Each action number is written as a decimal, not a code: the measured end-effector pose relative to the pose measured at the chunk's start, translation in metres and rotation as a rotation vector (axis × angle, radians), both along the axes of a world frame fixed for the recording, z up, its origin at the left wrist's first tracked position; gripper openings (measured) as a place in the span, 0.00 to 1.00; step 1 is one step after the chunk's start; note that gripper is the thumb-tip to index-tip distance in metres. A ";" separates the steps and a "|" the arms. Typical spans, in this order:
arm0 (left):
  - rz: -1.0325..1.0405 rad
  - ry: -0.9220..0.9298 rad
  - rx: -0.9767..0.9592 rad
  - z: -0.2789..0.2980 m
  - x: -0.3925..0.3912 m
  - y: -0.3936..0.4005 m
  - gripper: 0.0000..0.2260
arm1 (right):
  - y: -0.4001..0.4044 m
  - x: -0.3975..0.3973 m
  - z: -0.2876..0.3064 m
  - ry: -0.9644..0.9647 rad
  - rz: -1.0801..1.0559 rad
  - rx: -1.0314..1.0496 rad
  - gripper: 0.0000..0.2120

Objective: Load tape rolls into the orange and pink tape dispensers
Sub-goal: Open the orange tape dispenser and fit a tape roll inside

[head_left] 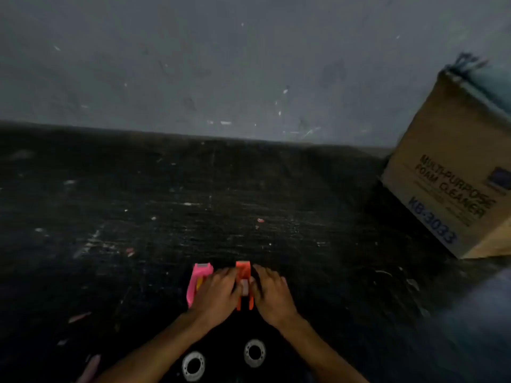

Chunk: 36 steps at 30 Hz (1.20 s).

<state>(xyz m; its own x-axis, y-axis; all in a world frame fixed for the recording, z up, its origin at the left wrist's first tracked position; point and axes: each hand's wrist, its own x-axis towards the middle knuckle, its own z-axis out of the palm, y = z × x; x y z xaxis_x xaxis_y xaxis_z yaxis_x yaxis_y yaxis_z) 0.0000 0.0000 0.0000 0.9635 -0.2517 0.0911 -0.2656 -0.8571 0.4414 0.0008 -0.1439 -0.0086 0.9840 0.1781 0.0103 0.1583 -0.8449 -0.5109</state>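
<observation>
An orange tape dispenser (244,272) stands on the dark floor between my two hands. My left hand (218,294) grips its left side and my right hand (272,295) grips its right side. A pale part shows in the dispenser's middle between my fingers; I cannot tell what it is. The pink tape dispenser (197,283) lies just left of my left hand, partly hidden by it. Two clear tape rolls lie near me between my forearms, one at the left (193,366) and one at the right (254,353).
A cardboard box (453,172) printed "MULTI-PURPOSE FOAM CLEANER" stands at the right against the grey wall (221,64). The dark floor (138,203) carries scattered scraps and specks. A pinkish object (91,367) lies at the lower left.
</observation>
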 end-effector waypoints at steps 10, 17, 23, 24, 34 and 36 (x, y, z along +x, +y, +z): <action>0.356 0.221 -0.397 -0.020 0.012 -0.022 0.10 | 0.005 0.008 -0.018 0.254 -0.270 0.639 0.07; 0.400 0.289 -0.816 -0.003 0.010 -0.010 0.07 | 0.001 0.014 0.007 0.364 -0.232 0.970 0.09; 0.581 0.173 -1.036 0.024 0.008 0.028 0.07 | 0.004 0.019 -0.005 0.206 -0.399 0.893 0.06; 0.593 0.198 -1.083 0.027 0.006 0.037 0.09 | 0.004 0.018 -0.012 0.201 -0.418 0.755 0.06; 0.391 0.547 -1.267 0.027 -0.052 0.043 0.09 | 0.014 -0.018 0.003 0.094 -0.227 0.395 0.05; 0.348 0.570 -1.250 0.025 -0.063 0.039 0.10 | 0.013 -0.041 0.020 0.188 -0.075 0.604 0.08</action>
<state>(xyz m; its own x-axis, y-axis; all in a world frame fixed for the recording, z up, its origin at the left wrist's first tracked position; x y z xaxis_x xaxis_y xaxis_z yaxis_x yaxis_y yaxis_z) -0.0628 0.0386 0.0247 0.9386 -0.0420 -0.3425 0.3441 0.1885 0.9198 -0.0404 -0.1313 0.0116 0.9884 0.1251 -0.0866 -0.0289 -0.4045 -0.9141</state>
